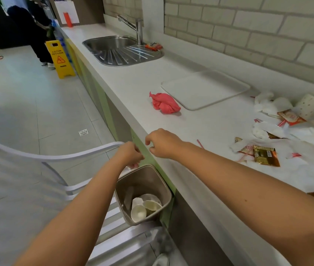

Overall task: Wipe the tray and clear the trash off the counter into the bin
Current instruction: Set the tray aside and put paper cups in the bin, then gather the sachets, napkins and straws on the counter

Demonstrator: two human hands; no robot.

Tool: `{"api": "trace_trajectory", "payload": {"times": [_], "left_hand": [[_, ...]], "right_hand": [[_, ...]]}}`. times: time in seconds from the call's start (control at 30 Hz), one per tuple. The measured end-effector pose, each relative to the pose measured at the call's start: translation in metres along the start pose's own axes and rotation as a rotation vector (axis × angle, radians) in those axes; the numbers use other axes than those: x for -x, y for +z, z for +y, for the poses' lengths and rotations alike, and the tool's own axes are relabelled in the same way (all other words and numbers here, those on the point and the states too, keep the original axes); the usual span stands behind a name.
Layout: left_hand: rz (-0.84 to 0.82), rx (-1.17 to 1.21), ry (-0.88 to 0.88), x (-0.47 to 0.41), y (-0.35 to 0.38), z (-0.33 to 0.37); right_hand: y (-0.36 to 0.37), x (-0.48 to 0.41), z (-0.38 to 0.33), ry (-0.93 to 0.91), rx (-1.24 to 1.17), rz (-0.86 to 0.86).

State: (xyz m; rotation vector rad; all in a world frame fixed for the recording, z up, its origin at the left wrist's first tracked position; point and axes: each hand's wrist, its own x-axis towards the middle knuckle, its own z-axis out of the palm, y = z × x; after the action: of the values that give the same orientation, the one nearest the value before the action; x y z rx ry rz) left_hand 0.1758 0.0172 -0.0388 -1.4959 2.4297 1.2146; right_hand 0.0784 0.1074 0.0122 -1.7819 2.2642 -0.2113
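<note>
1. I watched the left hand (131, 153) hang over the far rim of the tan, square-mouthed plastic bin (164, 182), its fingers curled downward. A pale pink scrap (133, 166) showed just beneath them, and I could not tell whether the hand held it.
2. The right hand (163, 144) was just beyond the bin, at the front edge of the long white counter (152, 77). Its fingers and thumb were loosely curled around nothing.
3. Inside the bin lay several crushed white paper cups (139, 213).
4. The bin stood against the counter's front, with a white slatted chair (37, 156) on its left.
5. The flat white rectangular tray (206, 89) lay on the counter beyond and right of the bin. A crumpled pink cloth (164, 103) sat just beside the tray's corner nearest the bin.
6. Right of the bin, up on the counter, the trash lay spread out: crumpled white napkins (267, 104), a gold foil wrapper (265, 155) and a dotted paper cup (308, 105) on its side.
7. Far beyond the bin was a steel sink (114, 47).
</note>
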Motion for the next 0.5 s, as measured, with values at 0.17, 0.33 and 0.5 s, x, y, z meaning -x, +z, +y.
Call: {"api": "trace_trajectory", "payload": {"times": [0.17,0.33,0.5], "left_hand": [[0.037,0.043,0.163,0.008,0.003,0.047],[-0.031,0.022,0.285,0.015,0.029,0.091],[-0.100,-0.100,0.293,0.013,0.069,0.123]], "right_hand": [[-0.026,0.014,0.031,0.083,0.027,0.027],[-0.048,0.035,0.075,0.233,0.009,0.033],[-0.058,0.055,0.111,0.346,-0.015,0.049]]}}
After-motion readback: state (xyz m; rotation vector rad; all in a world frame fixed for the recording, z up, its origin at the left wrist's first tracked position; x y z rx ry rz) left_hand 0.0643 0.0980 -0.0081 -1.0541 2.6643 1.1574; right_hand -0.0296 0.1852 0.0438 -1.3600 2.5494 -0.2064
